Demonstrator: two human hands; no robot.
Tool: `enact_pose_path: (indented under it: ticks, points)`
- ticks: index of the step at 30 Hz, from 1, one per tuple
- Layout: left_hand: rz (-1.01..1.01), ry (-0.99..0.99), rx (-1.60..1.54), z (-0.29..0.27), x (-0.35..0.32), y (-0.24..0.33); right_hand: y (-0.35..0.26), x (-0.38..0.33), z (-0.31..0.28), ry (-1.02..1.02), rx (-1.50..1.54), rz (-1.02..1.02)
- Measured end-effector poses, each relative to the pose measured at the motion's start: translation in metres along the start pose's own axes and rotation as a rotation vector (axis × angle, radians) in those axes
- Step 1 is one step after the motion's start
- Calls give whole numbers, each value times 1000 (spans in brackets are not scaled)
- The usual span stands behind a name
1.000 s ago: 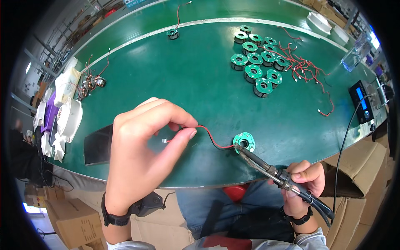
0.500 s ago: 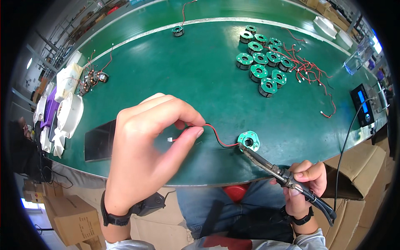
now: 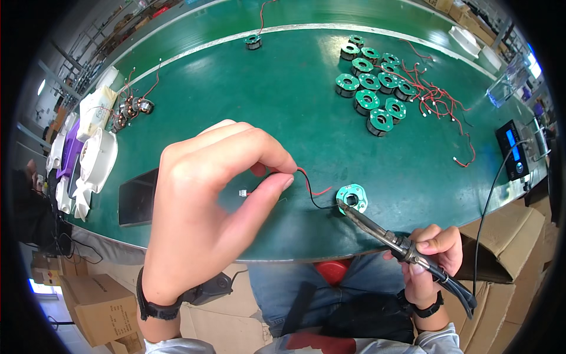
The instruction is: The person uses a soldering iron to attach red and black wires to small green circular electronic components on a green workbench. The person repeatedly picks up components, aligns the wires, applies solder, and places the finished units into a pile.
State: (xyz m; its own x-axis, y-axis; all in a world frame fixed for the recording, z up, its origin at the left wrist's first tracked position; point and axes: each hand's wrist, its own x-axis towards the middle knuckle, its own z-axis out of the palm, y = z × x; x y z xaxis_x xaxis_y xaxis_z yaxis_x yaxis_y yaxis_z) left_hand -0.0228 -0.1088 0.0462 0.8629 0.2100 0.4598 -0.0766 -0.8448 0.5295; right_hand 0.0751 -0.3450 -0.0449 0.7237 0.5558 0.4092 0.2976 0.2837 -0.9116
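My left hand [image 3: 227, 189] pinches a red and black wire pair [image 3: 305, 174] between thumb and forefinger. A small white connector [image 3: 243, 193] sticks out on the left of the pinch. To the right, the black strand runs to the edge of a round green circuit board with a centre hole [image 3: 356, 192]. The red strand's end stands apart from it, just above the table. My right hand [image 3: 433, 253] grips a soldering iron [image 3: 377, 229], its dark tip on the board's left edge, where the black strand meets it. The tip partly hides that joint.
Several green-topped ring coils [image 3: 379, 121] stand at the far right beside a heap of red wires [image 3: 433, 94]. A black box with a blue display [image 3: 514, 147] sits at the right edge. At left lie a dark phone [image 3: 137, 199], white parts [image 3: 99, 154] and copper coils [image 3: 132, 109].
The red strand, earlier reaching the board, now ends short of it, and the black strand shows at the board instead. My left hand has shifted slightly right; the iron stays nearly in place.
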Motion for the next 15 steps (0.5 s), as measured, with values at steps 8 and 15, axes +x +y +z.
enact_pose_path:
  ticks: [8,15]
  points:
    - [20,26,80,-34,27,25,-21,-5,-21,338,276,-179]
    - [145,-136,6,-4,111,63,-39,-15,-77,689,64,-360]
